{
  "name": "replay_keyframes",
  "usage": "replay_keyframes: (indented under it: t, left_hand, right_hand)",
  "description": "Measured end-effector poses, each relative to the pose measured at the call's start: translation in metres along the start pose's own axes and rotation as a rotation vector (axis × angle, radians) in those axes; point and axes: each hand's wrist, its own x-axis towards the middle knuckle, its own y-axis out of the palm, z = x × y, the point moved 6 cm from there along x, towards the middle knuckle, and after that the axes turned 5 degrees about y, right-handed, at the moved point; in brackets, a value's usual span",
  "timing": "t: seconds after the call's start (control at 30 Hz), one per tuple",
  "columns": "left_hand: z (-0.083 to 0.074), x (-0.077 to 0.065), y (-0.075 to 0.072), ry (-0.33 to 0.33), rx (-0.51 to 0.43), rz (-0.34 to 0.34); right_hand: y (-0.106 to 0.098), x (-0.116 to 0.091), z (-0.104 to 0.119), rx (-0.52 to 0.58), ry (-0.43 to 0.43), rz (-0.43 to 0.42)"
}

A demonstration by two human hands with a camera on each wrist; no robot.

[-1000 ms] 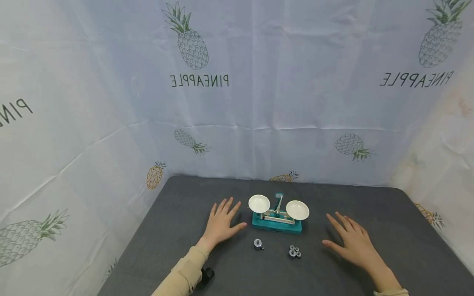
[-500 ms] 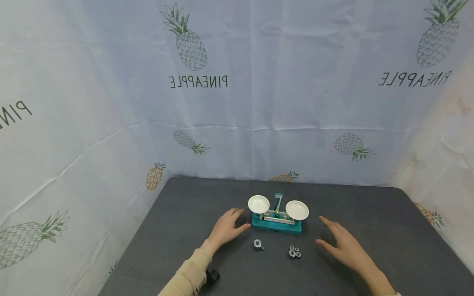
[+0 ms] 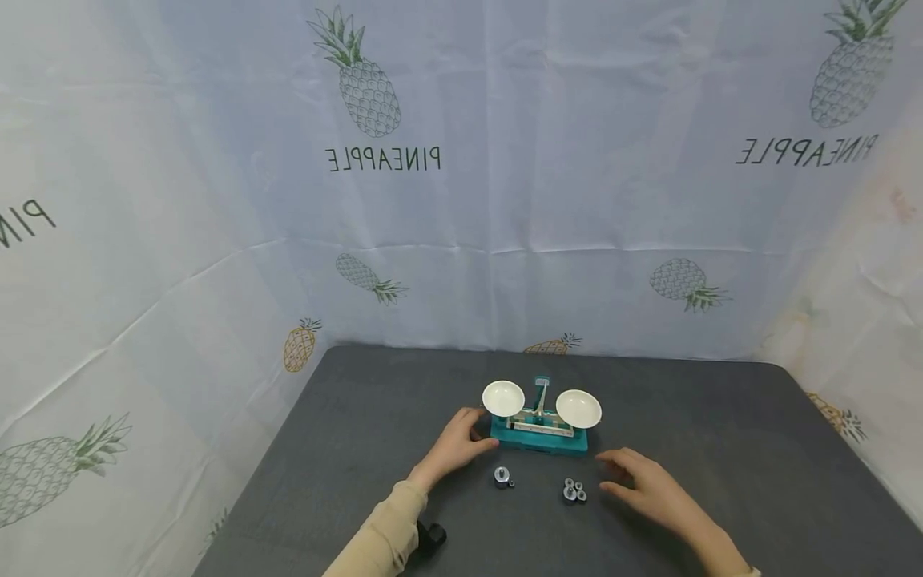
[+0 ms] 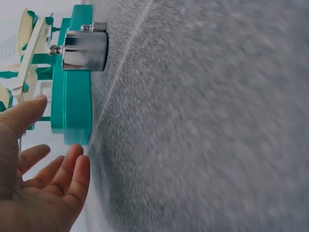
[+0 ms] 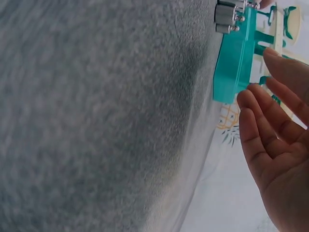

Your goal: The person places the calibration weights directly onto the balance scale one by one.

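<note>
A small balance scale [image 3: 539, 441] with a teal base stands on the dark table, carrying a left white pan [image 3: 503, 398] and a right white pan [image 3: 579, 409]. My left hand [image 3: 454, 445] is at the base's left end, thumb toward its front corner and fingers loosely bent. In the left wrist view nothing lies between those fingers. My right hand [image 3: 652, 495] hovers to the right of the scale, fingers relaxed and holding nothing. Two silver weights [image 3: 502, 478], one large and one tiny, stand in front of the scale. Several more weights [image 3: 572, 492] cluster nearer my right hand.
The grey-black table [image 3: 346, 417] meets a pale pineapple-printed curtain [image 3: 461, 200] behind it, and more of the cloth hangs at both sides. A black object [image 3: 433, 538] shows beside the left sleeve.
My left hand has moved right to the scale's end, its spread fingers now bending. My right hand has come left and nearer, toward the cluster of weights. The scale and weights stay put.
</note>
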Motion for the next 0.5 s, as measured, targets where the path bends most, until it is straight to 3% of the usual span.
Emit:
replay_keyframes:
  t: [0.27,0.5]
  left_hand:
    - [0.007,0.01,0.009,-0.046,-0.076,-0.025]
    - [0.011,0.014,0.016,-0.103,-0.134,-0.025]
  right_hand:
    - [0.009,0.002,0.005,0.138,-0.049,0.113]
    - [0.017,0.003,0.007,0.178,0.003,0.201]
